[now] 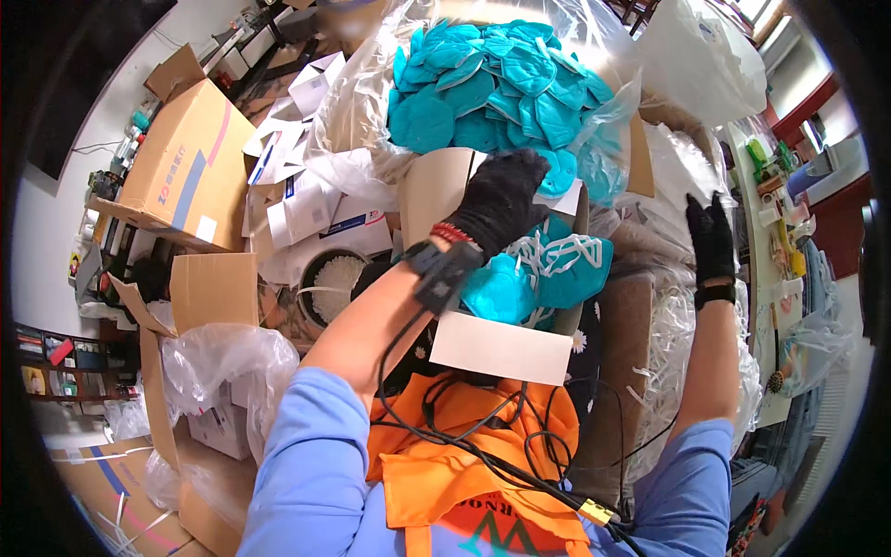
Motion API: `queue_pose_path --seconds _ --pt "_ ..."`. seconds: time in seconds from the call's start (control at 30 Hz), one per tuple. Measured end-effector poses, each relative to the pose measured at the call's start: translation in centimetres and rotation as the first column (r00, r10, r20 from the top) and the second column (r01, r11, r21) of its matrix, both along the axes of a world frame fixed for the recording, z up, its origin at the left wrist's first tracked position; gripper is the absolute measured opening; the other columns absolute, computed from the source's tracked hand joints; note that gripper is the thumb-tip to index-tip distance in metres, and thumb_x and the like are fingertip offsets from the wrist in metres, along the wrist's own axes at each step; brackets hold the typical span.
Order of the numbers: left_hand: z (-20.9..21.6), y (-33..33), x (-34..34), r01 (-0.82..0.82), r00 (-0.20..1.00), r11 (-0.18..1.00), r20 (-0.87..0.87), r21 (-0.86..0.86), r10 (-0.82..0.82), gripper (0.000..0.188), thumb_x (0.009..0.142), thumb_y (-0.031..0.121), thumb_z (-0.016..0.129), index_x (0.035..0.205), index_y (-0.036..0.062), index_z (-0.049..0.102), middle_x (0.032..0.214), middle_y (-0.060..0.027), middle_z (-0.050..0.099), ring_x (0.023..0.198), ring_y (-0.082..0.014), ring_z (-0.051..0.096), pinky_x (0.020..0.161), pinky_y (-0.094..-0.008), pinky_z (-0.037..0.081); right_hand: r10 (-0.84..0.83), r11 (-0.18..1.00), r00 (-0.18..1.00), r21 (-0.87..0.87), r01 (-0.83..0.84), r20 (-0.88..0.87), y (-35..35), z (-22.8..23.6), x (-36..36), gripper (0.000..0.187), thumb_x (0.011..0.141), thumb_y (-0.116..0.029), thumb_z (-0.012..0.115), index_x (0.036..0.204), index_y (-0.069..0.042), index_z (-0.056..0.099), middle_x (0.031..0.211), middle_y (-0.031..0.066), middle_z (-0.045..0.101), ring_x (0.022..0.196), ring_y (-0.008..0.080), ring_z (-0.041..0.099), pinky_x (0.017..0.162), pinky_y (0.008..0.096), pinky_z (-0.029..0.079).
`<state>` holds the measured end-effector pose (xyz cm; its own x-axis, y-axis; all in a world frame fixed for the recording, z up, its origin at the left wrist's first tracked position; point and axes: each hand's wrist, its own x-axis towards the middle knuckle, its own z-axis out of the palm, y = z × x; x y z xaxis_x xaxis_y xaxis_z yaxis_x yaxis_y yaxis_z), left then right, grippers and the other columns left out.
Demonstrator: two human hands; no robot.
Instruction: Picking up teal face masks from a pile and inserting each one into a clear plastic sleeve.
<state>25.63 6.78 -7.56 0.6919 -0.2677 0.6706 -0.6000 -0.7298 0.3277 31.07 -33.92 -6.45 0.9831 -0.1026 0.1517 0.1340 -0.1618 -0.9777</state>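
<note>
My left hand, in a black glove, is above a small white carton, fingers curled against the edge of a teal face mask; its palm side is hidden. More teal cup-shaped masks with white elastic straps lie inside this carton, which rests at my lap. Just beyond stands a large plastic-lined box heaped with teal masks. My black-gloved right hand is raised on the right with its fingers apart and nothing in them, over clear plastic and a mass of white strips.
Cardboard boxes stand at the left, one tall and closed-sided, one open with plastic. Folded white cartons and a dark bowl of white pieces lie between. Black cables cross my orange apron. A cluttered shelf runs along the right.
</note>
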Motion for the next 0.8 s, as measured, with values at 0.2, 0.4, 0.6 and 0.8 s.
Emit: queue_pose_path --seconds 0.2,0.4,0.6,0.8 --pt "-1.0 -0.7 4.6 0.05 0.956 0.931 -0.287 0.361 0.06 0.041 0.075 0.014 0.063 0.115 0.0093 0.058 0.114 -0.0177 0.06 0.102 -0.0347 0.06 0.088 -0.0454 0.048 0.077 0.967 0.922 0.254 0.024 -0.38 11.1 0.3 -4.8 0.038 0.084 -0.01 0.065 0.119 0.0 0.054 0.111 0.0121 0.061 0.104 0.0231 0.059 0.091 0.0326 0.046" --pt "1.9 1.3 7.6 -0.085 0.963 0.986 0.266 0.146 0.043 0.025 0.086 0.01 0.053 0.109 0.0093 0.061 0.1 -0.0134 0.066 0.083 -0.0294 0.066 0.07 -0.0397 0.054 0.179 0.872 0.984 -0.462 -0.162 -0.006 17.3 1.4 -12.1 0.049 0.073 0.001 0.071 0.12 -0.004 0.055 0.112 0.0113 0.061 0.102 0.0198 0.058 0.085 0.0325 0.049" --pt "3.0 4.8 14.8 -0.292 0.928 0.944 0.282 0.15 0.243 0.05 0.082 0.022 0.064 0.128 0.0089 0.049 0.125 -0.0173 0.053 0.113 -0.0329 0.053 0.095 -0.0425 0.045 0.477 0.869 0.846 -0.019 -0.495 -0.239 20.7 2.7 -13.2 0.048 0.073 0.004 0.071 0.118 -0.005 0.057 0.111 0.0101 0.061 0.099 0.0205 0.059 0.086 0.0346 0.048" --pt "1.4 10.3 10.5 -0.266 0.957 0.955 -0.083 0.133 0.278 0.052 0.078 0.031 0.067 0.123 0.0079 0.053 0.122 -0.0173 0.056 0.111 -0.0332 0.054 0.096 -0.0408 0.043 0.075 0.921 0.997 -0.387 -0.055 0.037 18.8 2.8 -11.0 0.016 0.089 -0.011 0.061 0.102 -0.003 0.065 0.092 0.0097 0.067 0.083 0.0186 0.062 0.078 0.0315 0.049"
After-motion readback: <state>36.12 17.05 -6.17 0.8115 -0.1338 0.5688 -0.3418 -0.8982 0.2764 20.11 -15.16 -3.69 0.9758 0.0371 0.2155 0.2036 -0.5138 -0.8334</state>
